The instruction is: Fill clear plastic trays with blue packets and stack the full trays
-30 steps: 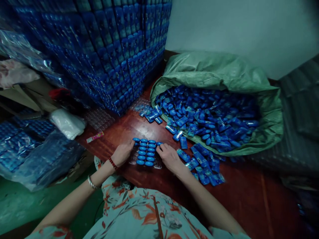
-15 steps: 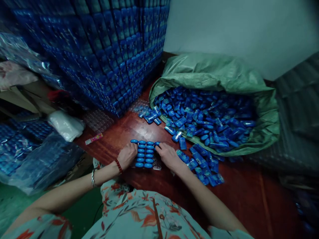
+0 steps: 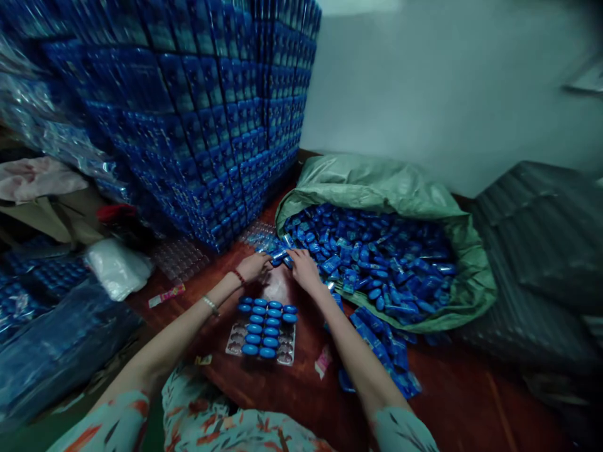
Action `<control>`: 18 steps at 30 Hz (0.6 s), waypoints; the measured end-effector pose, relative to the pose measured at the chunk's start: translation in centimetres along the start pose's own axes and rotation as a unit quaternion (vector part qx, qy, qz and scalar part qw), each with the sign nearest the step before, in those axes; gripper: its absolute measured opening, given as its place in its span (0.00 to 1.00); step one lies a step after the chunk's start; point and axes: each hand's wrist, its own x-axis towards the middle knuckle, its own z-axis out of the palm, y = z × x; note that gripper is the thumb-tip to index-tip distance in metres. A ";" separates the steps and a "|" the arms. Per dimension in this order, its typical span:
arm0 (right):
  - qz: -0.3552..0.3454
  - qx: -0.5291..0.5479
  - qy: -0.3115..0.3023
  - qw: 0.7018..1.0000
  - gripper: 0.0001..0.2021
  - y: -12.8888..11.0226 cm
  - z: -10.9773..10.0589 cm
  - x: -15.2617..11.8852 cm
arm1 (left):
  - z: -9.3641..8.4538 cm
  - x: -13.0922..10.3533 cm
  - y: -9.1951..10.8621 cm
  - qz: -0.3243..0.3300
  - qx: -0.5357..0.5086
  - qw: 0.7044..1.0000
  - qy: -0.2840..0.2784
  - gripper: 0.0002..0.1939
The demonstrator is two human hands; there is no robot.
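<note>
Both my hands are stretched forward over the red-brown table, at the small blue bottles by the sack's mouth. My left hand point(image 3: 254, 267), with a red bead bracelet at the wrist, has its fingers closed at the left end of a blue bottle point(image 3: 279, 256). From the other side, the curled fingers of my right hand point(image 3: 304, 269) grip among the same bottles; its fingertips are partly hidden. Nearer to me lies a clear plastic tray point(image 3: 285, 353). Two full middle columns of blue bottles point(image 3: 255, 329) stand in it, with a few more at its far corners and bare hollows at its near sides.
A green woven sack point(image 3: 480, 282) spills blue bottles on the right, with a loose heap point(image 3: 377, 339) before it. Tall stacks of packed blue bottles point(image 3: 202, 125) rise at the left. A white plastic bag point(image 3: 117, 267) and clear trays point(image 3: 181, 258) lie at the left.
My hands have left the tray and moved forward to the bottles near the sack. The tray now shows bottles at both far corners, with one more down the right side.
</note>
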 end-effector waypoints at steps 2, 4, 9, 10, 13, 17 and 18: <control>-0.012 -0.003 -0.019 1.000 0.27 0.1 0.7 3.1 | 1.4 3.1 0.0 -0.003 0.022 1.000 -0.001 0.17; -0.017 0.003 -0.025 1.000 0.24 0.2 1.6 4.3 | 2.6 4.7 -0.3 0.000 0.039 0.999 -0.001 0.20; -0.015 0.063 -0.008 0.998 0.17 0.6 3.6 0.7 | 4.0 3.3 -2.0 0.048 0.051 0.997 -0.013 0.15; -0.011 0.084 0.002 0.996 0.18 0.7 3.7 -0.5 | 4.0 2.6 -2.3 0.059 0.051 0.997 -0.018 0.15; 0.023 0.148 0.042 0.988 0.17 1.2 3.4 -4.4 | 3.8 0.4 -3.0 0.083 0.051 0.995 -0.033 0.18; 0.140 0.280 0.140 0.939 0.14 1.8 2.0 -10.3 | 3.5 -2.4 -3.7 0.086 0.097 0.990 -0.057 0.19; 0.168 0.316 0.159 0.920 0.15 1.9 1.5 -11.8 | 3.4 -3.2 -3.9 0.075 0.110 0.989 -0.061 0.18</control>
